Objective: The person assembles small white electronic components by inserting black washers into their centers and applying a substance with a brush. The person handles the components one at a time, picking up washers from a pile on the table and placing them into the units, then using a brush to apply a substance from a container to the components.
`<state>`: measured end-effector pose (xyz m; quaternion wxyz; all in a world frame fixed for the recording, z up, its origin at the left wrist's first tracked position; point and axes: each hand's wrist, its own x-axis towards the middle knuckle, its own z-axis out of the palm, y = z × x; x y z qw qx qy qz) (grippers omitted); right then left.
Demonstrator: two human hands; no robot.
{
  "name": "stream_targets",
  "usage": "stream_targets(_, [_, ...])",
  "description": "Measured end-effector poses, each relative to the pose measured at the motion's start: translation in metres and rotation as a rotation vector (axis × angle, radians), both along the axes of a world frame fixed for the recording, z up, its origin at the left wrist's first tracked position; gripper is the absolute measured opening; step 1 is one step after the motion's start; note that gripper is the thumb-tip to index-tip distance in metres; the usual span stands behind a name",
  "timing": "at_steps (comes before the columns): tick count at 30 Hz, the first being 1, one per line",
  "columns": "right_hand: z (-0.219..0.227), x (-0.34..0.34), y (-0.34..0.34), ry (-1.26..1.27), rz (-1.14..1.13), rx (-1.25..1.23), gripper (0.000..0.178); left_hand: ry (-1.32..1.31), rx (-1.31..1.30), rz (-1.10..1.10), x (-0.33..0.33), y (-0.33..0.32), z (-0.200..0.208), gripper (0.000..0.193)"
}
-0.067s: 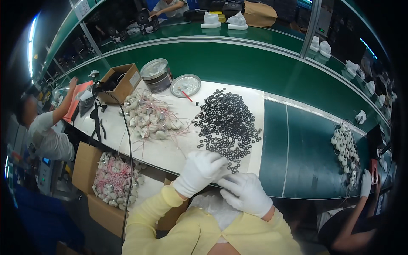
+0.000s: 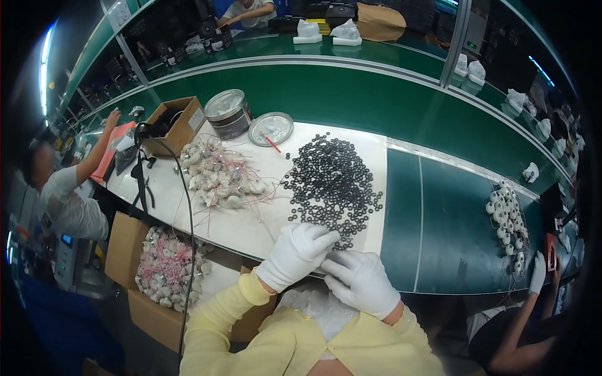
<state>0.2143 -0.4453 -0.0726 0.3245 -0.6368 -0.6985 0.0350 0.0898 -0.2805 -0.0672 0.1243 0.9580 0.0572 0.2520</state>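
Note:
Both my hands wear white gloves and meet at the near edge of the white-topped work surface. My left hand (image 2: 296, 255) is closed, its fingertips bent toward the right hand. My right hand (image 2: 365, 282) is closed as well, with its fingers curled in close to the left fingertips. Whatever lies between the fingers is too small or hidden to make out. Just beyond them spreads a heap of small black rings (image 2: 332, 178), and its nearest rings lie beside my left fingertips. To the left of the rings sits a pile of white round parts with thin red wires (image 2: 219, 175).
An open tin (image 2: 227, 116) and its lid (image 2: 271, 130) stand behind the wired parts, beside a cardboard box (image 2: 177, 128). A black cable (image 2: 190, 219) hangs at left over a carton of wired parts (image 2: 166, 269). White parts (image 2: 508, 219) lie far right, near a co-worker's gloved hand (image 2: 538, 272).
The scene has shifted very slightly left in the picture. My two hands stay together at the table edge, with only small finger movement.

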Motion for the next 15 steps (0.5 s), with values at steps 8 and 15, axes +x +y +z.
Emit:
stream_targets(8, [0.007, 0.014, 0.008, -0.082, -0.109, 0.125, 0.024, -0.109, -0.037, 0.195, -0.001, 0.034, -0.004, 0.032])
stream_targets(15, [-0.001, 0.007, 0.018, -0.075, 0.142, 0.109, 0.027, 0.117, 0.214, 0.446, -0.009, 0.036, -0.013, 0.054])
